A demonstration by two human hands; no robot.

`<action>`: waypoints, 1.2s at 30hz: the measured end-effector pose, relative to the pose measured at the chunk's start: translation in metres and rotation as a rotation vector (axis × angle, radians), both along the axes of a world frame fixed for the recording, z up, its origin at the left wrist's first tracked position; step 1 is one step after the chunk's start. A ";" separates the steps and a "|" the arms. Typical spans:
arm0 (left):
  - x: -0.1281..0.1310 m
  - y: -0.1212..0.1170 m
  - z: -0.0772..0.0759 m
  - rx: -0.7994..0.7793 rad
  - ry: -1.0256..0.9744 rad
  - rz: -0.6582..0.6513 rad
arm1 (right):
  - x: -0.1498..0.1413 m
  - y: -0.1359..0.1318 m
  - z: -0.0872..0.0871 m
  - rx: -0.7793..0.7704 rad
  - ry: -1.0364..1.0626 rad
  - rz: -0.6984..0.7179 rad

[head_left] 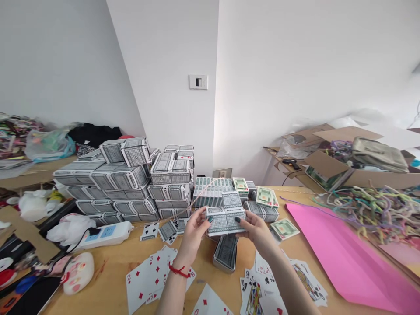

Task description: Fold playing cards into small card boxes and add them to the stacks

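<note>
My left hand (193, 236) and my right hand (256, 229) together grip a bundle of grey patterned card boxes (225, 218) held just above the wooden table (114, 267). Fingers of both hands curl round the bundle's ends. A thin string (203, 192) loops up from the bundle toward the back. Directly below the bundle lies another grey card box (226, 253). A red thread bracelet (179, 270) circles my left wrist. Loose playing cards (151, 275) are spread face up on the table near my forearms.
A tall stack of grey card boxes (124, 183) stands at the left back. A white power strip (105, 234) lies left. A pink sheet (344, 249) covers the right side, with coloured cords (370, 205) and cardboard boxes (341, 170) behind it. Green-backed card packs (267, 197) lie mid-table.
</note>
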State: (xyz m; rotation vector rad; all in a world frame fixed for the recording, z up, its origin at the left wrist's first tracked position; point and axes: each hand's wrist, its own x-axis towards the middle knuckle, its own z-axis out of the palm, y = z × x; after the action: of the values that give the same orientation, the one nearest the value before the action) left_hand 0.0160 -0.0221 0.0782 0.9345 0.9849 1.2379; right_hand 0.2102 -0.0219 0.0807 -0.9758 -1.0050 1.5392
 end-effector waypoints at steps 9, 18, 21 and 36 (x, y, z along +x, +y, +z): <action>-0.012 0.000 0.001 -0.129 0.099 -0.190 | 0.015 0.009 -0.008 -0.062 -0.016 -0.050; -0.019 -0.004 0.006 -0.206 0.262 -0.318 | 0.025 0.016 -0.021 -0.065 -0.181 0.013; -0.023 -0.006 0.004 -0.204 0.301 -0.398 | 0.027 0.014 -0.018 -0.058 -0.232 0.056; -0.031 -0.007 0.002 -0.120 0.465 -0.531 | 0.028 0.004 0.000 -0.013 -0.330 0.037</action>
State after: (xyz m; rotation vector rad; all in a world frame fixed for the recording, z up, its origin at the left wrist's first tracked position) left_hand -0.0150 -0.0295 0.0802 1.3156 1.0593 0.5182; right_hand 0.2377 -0.0174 0.0811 -1.2536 -1.2484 1.4431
